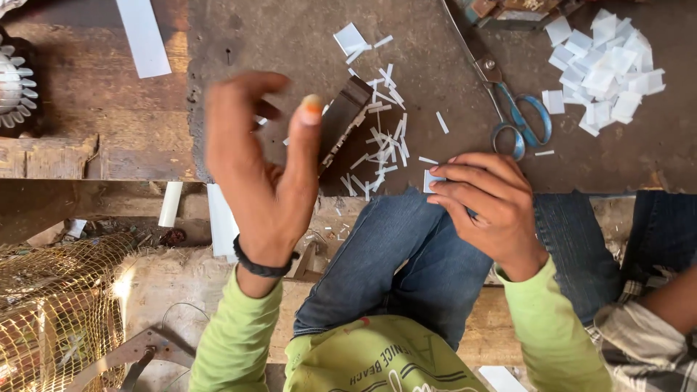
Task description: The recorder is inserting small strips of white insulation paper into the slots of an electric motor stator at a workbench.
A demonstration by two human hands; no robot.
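My left hand (258,167) is raised above the dark work board (290,43), fingers spread and curled, holding nothing that I can see. Just beyond it lies a dark rectangular block (345,112) with white slips along its edge. My right hand (486,207) rests at the board's near edge over my jeans, fingers pinched on a small white paper piece (433,179). Several thin white paper strips (381,145) lie scattered between the two hands.
Blue-handled scissors (512,116) lie on the board at right, next to a pile of white paper squares (606,65). A long white strip (143,36) lies at top left. Gold mesh (58,305) sits lower left. Another person's arm (668,305) shows at lower right.
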